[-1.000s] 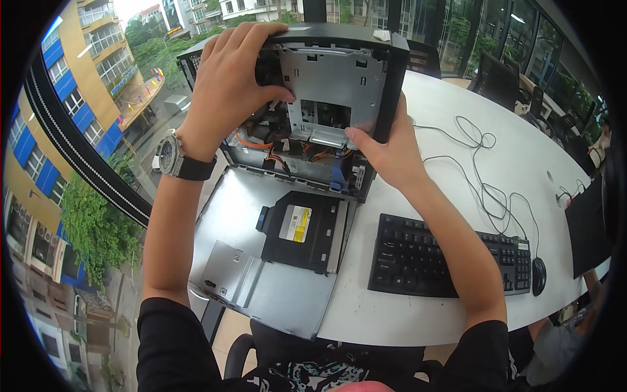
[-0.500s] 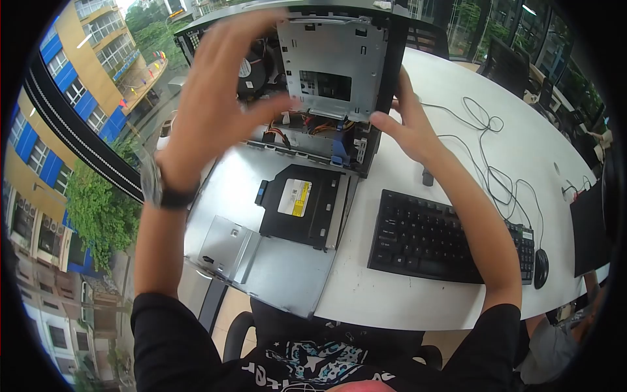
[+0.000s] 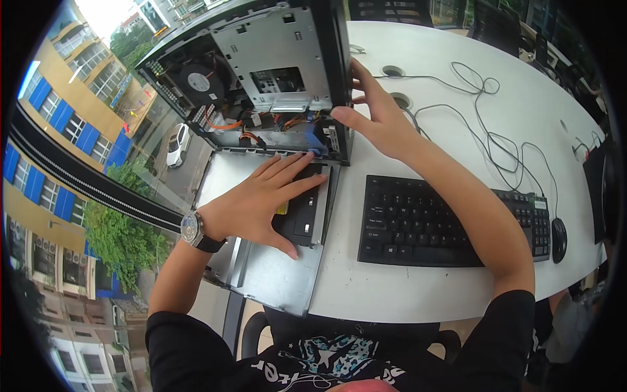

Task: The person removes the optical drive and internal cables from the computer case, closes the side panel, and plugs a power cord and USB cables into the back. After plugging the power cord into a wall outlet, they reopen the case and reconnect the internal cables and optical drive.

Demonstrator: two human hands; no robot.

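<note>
My left hand [image 3: 251, 206] is spread wide, palm down, over a flat black optical drive with a yellow label [image 3: 305, 212]; nothing is pinched, and I cannot tell how firmly the palm presses. Beneath the drive is a silver sheet-metal panel [image 3: 274, 281], which probably serves as a tray. My right hand [image 3: 385, 124] is half open at the front corner of the black computer case with a silver inner plate [image 3: 271, 52], thumb at the near edge, fingers against the front face; I take that as bracing. The case stands just beyond the panel, its open side towards me, likely for access to the round black fan [image 3: 198, 81] and coloured wires [image 3: 248, 135].

The panel juts past the edge of the white curved tabletop [image 3: 372, 297]. To the right sit a black keyboard [image 3: 418, 228] and, just beside it, a black mouse [image 3: 559, 240], with thin cables looped behind. Past the far edge I see black chairs [image 3: 493, 29]; on the left, through the glass, 1 white car [image 3: 177, 145] and a yellow-and-blue building [image 3: 78, 85].
</note>
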